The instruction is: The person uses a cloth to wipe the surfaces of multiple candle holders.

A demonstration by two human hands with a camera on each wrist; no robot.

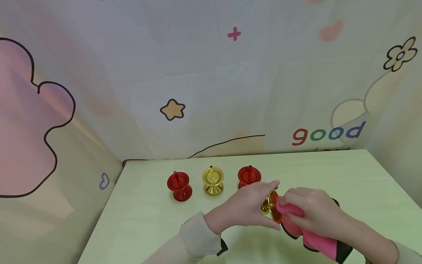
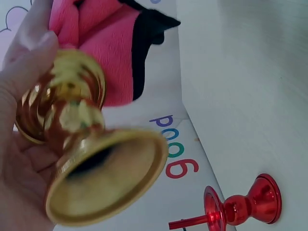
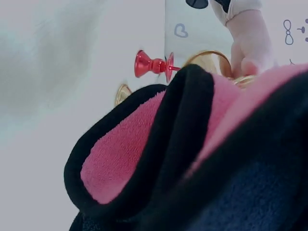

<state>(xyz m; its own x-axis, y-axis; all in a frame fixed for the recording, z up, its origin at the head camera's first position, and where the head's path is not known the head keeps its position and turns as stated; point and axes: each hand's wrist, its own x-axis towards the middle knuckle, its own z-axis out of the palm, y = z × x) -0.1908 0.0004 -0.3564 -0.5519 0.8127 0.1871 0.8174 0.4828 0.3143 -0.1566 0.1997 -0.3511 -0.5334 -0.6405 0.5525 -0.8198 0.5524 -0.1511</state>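
My left hand (image 1: pixel 242 207) holds a gold candle holder (image 1: pixel 273 206) on its side, thumb and fingers spread around its dish. In the left wrist view the hollow base of this gold candle holder (image 2: pixel 77 144) faces the camera. My right hand (image 1: pixel 311 211) grips a pink cloth (image 1: pixel 321 242) with black edging and has a fold of it against the dish. The pink cloth (image 3: pixel 120 149) fills much of the right wrist view and hides the right hand there.
Behind the hands, a red candle holder (image 1: pixel 182 193), another gold one (image 1: pixel 213 189) and a second red one (image 1: pixel 249 175) stand upright in a row on the pale table (image 1: pixel 138 220). My left hand partly covers the right one. A printed cloth backdrop (image 1: pixel 211 91) rises behind the table.
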